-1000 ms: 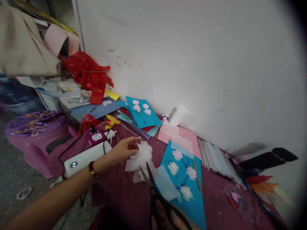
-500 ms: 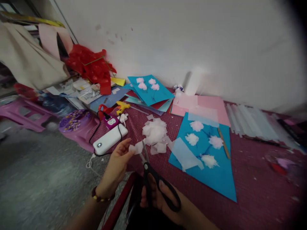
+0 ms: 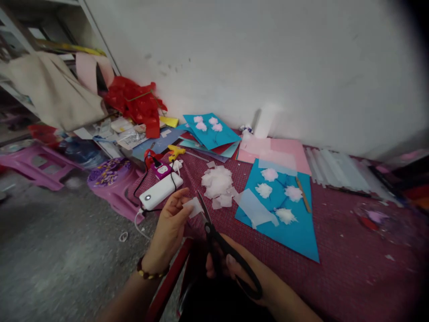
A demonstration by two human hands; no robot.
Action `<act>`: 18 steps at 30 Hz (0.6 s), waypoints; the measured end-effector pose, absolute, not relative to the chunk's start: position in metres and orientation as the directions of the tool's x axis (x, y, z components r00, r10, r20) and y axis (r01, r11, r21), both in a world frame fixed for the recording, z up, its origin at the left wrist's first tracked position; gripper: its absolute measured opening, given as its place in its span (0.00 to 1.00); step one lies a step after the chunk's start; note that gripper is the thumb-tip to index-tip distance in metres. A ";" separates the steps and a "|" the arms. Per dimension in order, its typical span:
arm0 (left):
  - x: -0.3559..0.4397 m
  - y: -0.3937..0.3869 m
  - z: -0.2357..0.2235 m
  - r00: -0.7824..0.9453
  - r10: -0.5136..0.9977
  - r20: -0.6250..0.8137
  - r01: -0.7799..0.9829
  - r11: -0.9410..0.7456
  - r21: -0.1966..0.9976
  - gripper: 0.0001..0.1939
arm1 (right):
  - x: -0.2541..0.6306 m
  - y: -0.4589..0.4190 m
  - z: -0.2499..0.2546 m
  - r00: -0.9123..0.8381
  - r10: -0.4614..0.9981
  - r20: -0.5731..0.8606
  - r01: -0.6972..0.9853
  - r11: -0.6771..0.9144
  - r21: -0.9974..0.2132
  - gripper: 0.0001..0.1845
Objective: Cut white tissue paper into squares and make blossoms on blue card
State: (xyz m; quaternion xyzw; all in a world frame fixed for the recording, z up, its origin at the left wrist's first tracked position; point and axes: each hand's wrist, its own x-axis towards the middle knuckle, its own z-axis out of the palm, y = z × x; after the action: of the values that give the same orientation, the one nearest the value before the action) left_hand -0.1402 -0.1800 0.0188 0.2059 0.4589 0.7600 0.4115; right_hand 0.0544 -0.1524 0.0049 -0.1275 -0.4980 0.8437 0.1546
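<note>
A small white piece of thin paper (image 3: 194,207) is pinched between the thumb and fingers of my left hand (image 3: 172,220). My right hand (image 3: 234,259) grips black-handled scissors (image 3: 214,232), their blades slightly parted and pointing up beside the paper's right edge. Just beyond the blades lies a heap of cut white paper pieces (image 3: 217,182) on the dark red tablecloth (image 3: 338,232). To the right, a blue sheet (image 3: 284,239) carries several fluffy white and pale pink paper flowers (image 3: 286,216). A translucent white paper strip (image 3: 255,209) overlaps its left edge.
A white power bank (image 3: 161,191) with cables, a purple socket block (image 3: 161,170) and a yellow glue gun (image 3: 175,152) lie left of the heap. Behind are stacked flower cards (image 3: 214,136) and pink sheets (image 3: 284,150). A pink stool (image 3: 115,190) stands beside the table.
The scissor blades have come closer together beside the paper. Both hands sit slightly further right in the view, which has itself shifted.
</note>
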 end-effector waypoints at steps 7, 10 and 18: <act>-0.124 -0.172 0.048 -0.510 0.854 0.104 -0.421 -0.353 0.836 0.24 | 0.074 -0.161 0.030 -0.883 0.469 0.016 -0.194 -0.332 -0.923 0.29; -0.120 -0.171 0.054 -0.461 0.875 0.147 -0.413 -0.358 0.837 0.25 | 0.080 -0.164 0.030 -0.868 0.496 0.030 -0.247 -0.378 -0.893 0.27; -0.120 -0.180 0.068 0.017 0.998 0.059 -0.481 -0.044 0.876 0.24 | 0.104 -0.160 0.036 -0.904 0.425 0.044 -0.251 -0.444 -0.860 0.25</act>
State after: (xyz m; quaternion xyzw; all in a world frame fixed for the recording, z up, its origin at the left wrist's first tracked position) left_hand -0.1196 -0.1802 0.0680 0.3811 0.3394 0.6136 0.6026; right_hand 0.1044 -0.1600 0.0358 -0.0893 -0.4880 0.8449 0.1999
